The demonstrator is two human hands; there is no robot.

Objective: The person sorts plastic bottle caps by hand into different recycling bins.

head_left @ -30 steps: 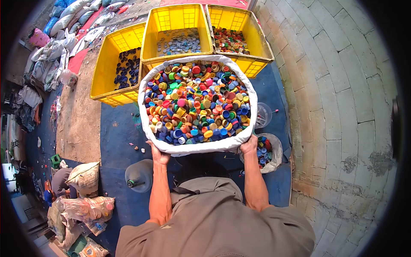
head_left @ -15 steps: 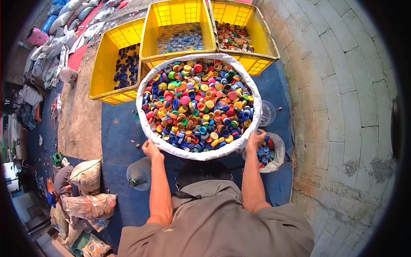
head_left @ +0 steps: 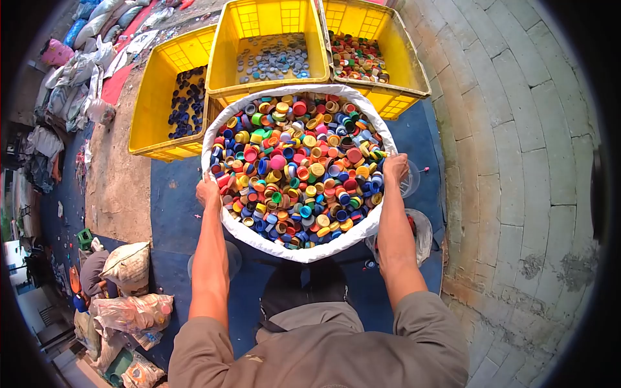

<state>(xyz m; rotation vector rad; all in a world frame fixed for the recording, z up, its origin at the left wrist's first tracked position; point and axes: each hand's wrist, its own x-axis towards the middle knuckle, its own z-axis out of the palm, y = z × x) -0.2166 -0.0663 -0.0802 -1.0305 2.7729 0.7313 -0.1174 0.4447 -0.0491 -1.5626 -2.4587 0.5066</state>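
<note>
In front of me is a large round sack (head_left: 304, 253) with a white cloth rim, filled with bottle caps (head_left: 297, 168) of many colours. My left hand (head_left: 207, 191) is closed on the rim at its left side. On the opposite side, my right hand (head_left: 395, 167) grips the rim, fingers wrapped round it. The sack's underside is out of sight. Close below my right forearm, a smaller bag (head_left: 422, 236) is partly covered by the arm. A clear plastic container (head_left: 234, 260) shows behind my left forearm.
Beyond the sack stand three yellow crates: the left crate (head_left: 145, 116) holds dark caps, the middle crate (head_left: 223, 64) pale ones, the right crate (head_left: 407, 58) mixed ones. A stone wall (head_left: 511, 161) rises at right. Stuffed sacks (head_left: 129, 266) and a crouching person (head_left: 96, 271) are at lower left.
Both hands have moved up along the sides of the rim, farther from my body. The sack's near edge sits slightly closer to me and has become more pointed.
</note>
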